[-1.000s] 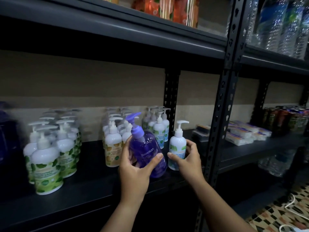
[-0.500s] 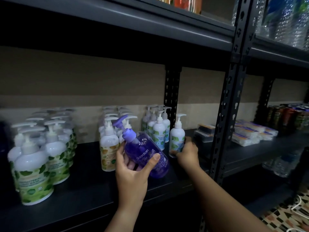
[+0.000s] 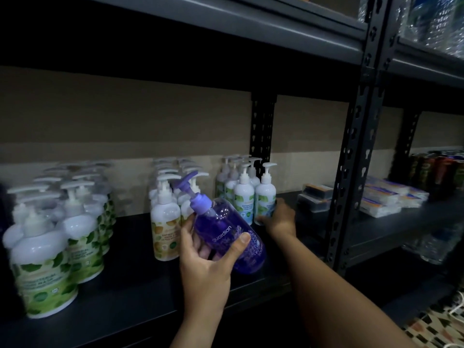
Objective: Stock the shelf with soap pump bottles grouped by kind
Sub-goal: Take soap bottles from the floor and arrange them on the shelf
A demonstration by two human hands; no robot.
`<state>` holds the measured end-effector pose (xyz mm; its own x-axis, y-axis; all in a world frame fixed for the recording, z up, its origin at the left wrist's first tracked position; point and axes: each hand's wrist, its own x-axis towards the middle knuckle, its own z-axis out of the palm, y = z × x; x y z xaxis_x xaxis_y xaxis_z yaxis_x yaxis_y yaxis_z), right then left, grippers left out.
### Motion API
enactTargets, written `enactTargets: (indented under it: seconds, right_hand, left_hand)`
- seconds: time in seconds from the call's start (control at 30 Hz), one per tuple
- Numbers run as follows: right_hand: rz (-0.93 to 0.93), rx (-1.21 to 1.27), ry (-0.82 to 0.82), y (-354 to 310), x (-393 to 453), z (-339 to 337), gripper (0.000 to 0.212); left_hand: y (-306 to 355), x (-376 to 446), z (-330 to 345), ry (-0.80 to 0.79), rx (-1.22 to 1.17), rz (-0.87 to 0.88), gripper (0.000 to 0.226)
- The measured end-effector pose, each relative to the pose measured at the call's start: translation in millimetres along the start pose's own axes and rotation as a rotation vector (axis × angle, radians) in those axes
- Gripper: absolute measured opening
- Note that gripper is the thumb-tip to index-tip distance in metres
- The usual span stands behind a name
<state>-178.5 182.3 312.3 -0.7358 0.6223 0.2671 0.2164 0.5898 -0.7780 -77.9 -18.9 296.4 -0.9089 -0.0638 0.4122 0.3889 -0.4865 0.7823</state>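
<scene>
Dim, shadowy view with motion blur, soft edges and wide-angle bending

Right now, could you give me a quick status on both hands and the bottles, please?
Left hand grips purple bottle, tilted. Right hand holds white bottle on shelf. Nothing blocking.

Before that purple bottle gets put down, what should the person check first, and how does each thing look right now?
1. Firm hold on purple bottle: ok, left hand wraps it, thumb across the front.
2. Purple bottle upright: not ok, it tilts left.
3. Right hand free: not ok, it rests at the base of the white blue-label bottle.
4. That bottle standing with its group: ok, upright at the row's right end.
5. Matching purple group on the shelf: cannot tell, none shows.
6. Bare shelf space: ok, gaps between groups.
</scene>
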Motion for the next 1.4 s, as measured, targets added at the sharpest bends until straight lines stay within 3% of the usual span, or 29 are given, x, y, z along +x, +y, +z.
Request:
enactTargets:
  seconds: [0.3,0.5,1.4]
  right_hand:
    - [-0.009,0.063,0.031,6,-1,7,0.065]
    - [-0.034,0.159,0.121,11,-1,8,0.046]
    - [0.024,0.027,0.038,10,7,10,0.043]
  left_hand:
    - [4,-2,0,0.019,-0.015,-0.006,0.090]
    - [5,-5,1,0.002,-0.007,-0.009,0.089]
    - [3,-5,0,0.039,-0.029,0.001,0.093]
